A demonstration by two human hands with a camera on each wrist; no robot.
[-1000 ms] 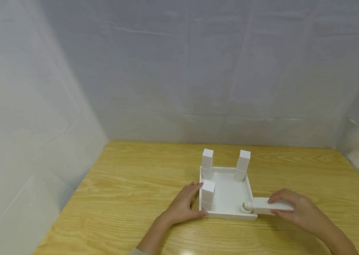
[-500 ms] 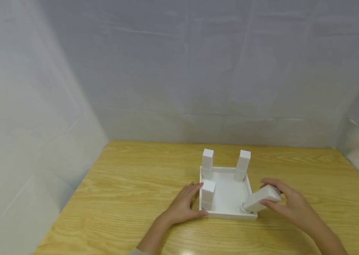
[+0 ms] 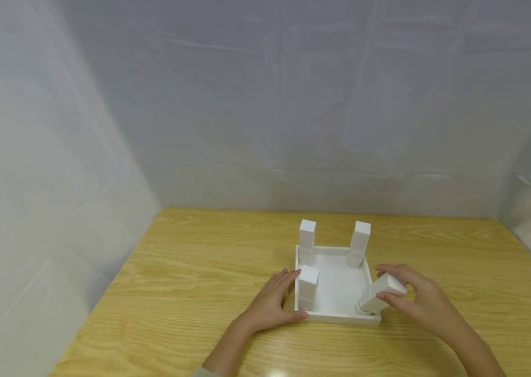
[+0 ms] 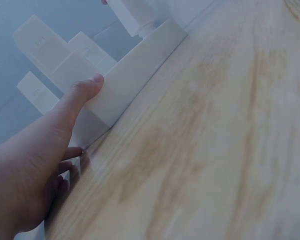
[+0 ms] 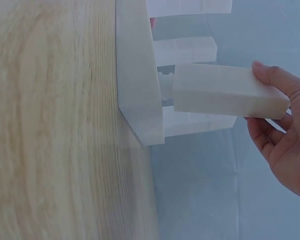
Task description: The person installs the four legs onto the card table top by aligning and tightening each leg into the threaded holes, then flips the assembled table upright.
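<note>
A white square base [image 3: 336, 316] with a low rim lies on the wooden table. Three white square posts stand upright in its corners: far left [image 3: 306, 236], far right [image 3: 359, 239], near left [image 3: 308, 283]. My right hand [image 3: 413, 299] grips a fourth white post [image 3: 383, 292], tilted, its lower end at the round socket [image 3: 364, 308] in the near right corner. The right wrist view shows this post [image 5: 225, 91] slanting into the base's corner [image 5: 137, 75]. My left hand [image 3: 272, 302] rests against the near left corner, its thumb [image 4: 87, 90] straight along the front wall [image 4: 135, 75].
The wooden table [image 3: 199, 272] is enclosed by pale sheeting at the back and on both sides. The base sits right of the table's middle, towards the near edge.
My right hand has lifted the outer end of the fourth post from lying flat to a steep tilt and moved it left towards the corner socket. The left hand and the base have stayed put.
</note>
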